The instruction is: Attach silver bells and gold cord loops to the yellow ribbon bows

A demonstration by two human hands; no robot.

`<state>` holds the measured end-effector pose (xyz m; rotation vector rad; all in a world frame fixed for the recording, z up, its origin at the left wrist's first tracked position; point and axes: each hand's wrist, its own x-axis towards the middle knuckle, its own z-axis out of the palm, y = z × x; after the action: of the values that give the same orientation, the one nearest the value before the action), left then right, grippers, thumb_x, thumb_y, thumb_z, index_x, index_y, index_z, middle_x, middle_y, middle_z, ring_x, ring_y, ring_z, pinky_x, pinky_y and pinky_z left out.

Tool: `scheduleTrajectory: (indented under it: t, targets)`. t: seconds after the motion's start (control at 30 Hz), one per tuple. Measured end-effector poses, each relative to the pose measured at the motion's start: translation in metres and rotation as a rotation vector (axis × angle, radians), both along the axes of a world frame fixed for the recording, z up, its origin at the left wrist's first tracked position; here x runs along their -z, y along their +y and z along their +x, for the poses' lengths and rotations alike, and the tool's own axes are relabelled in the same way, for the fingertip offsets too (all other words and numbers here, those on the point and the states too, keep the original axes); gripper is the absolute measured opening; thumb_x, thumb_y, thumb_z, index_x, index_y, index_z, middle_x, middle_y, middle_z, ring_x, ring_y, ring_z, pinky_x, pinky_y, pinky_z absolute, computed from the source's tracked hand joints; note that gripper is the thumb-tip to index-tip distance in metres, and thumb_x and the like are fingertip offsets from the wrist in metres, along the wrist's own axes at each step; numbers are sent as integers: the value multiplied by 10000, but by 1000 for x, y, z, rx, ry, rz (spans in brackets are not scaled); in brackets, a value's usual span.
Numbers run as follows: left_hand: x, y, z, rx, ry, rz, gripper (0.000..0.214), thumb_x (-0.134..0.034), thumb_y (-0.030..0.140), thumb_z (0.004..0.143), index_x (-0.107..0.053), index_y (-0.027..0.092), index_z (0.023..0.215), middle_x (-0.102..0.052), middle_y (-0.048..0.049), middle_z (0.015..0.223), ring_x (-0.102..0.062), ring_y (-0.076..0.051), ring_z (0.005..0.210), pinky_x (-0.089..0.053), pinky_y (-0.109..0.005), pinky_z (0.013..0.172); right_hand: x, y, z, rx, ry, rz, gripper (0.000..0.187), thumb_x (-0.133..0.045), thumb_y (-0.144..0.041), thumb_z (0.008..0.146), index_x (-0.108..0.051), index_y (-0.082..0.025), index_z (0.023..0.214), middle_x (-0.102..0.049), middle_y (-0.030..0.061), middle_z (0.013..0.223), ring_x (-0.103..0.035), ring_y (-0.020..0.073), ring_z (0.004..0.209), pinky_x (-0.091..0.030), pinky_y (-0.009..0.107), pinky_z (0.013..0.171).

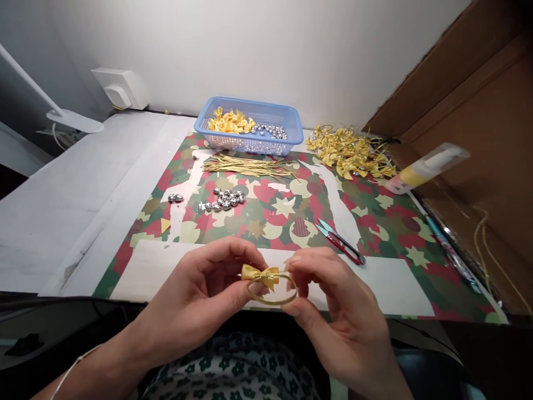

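A gold ribbon bow [250, 273] with a looped golden cord [272, 303] is held up over the near edge of the table. My left hand [197, 297] is closed on the bow from the left, thumb below and fingers behind. From the right, my right hand [339, 311] pinches the side of the cord loop between thumb and fingers. Beyond both hands lies a cluster of silver bells [227, 201], with a pair of bells [175, 198] off to the left. Past them is a bundle of gold cords [244, 165].
A blue basket [254, 145] by the wall holds loose bows and silver bells. Finished-looking bows with cords [350, 150] are heaped to its right. Red-handled thread snips [341, 243] lie right of centre. A bottle [427, 169] leans near a cardboard box [478, 111].
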<state>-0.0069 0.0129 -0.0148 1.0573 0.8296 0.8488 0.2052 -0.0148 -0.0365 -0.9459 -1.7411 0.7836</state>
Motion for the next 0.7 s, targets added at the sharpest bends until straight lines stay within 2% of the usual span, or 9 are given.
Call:
scheduleTrajectory:
  t: [0.13,0.27,0.4,0.47,0.57,0.6,0.7]
  targets:
    - [2,-1,0,0,22,6,115,-762,197,919,-737,210,1031,-723,-38,979,-700,-171,890,-589,-219,780,-7,-2,-5,47,-49,84,413,-618,-39,918,-590,-259,1267,-641,47,1061,-604,174,899,-581,297,749]
    - [5,-1,2,-46,138,150,100,-717,230,952,-740,224,1049,-728,-51,1039,-709,-191,933,-606,-232,829,-13,-1,-10,93,-148,196,402,-647,-45,899,-597,-247,1243,-644,60,1104,-654,166,900,-590,275,756]
    - [13,-1,7,-77,204,240,130,-679,275,978,-745,275,1089,-753,-31,1030,-740,-184,909,-619,-194,800,-17,3,-10,56,-268,223,189,-595,-72,935,-655,-213,1045,-730,59,953,-688,172,782,-579,284,701]
    - [22,1,7,-47,226,253,207,-707,304,956,-736,299,1161,-767,-41,1145,-750,-225,1022,-627,-230,894,-20,9,-4,62,-285,198,143,-565,-105,962,-666,-206,952,-729,38,823,-671,161,702,-548,271,647]
    - [39,8,3,-52,300,314,445,-769,311,897,-681,392,1326,-717,-12,1358,-728,-259,1155,-609,-257,989,-32,27,19,171,-368,89,130,-582,-169,975,-678,-200,894,-693,10,730,-624,141,620,-483,249,577]
    - [45,10,0,-16,309,350,483,-796,308,869,-684,405,1329,-714,-6,1375,-734,-269,1151,-614,-262,986,-37,34,29,226,-433,43,140,-589,-192,974,-678,-201,867,-683,2,710,-606,137,601,-464,248,566]
    - [59,13,-9,-124,311,331,439,-764,302,892,-700,403,1315,-746,5,1336,-748,-300,1132,-648,-284,936,-50,61,68,416,-691,-114,240,-570,-301,992,-674,-213,794,-647,-25,648,-576,138,589,-439,253,574]
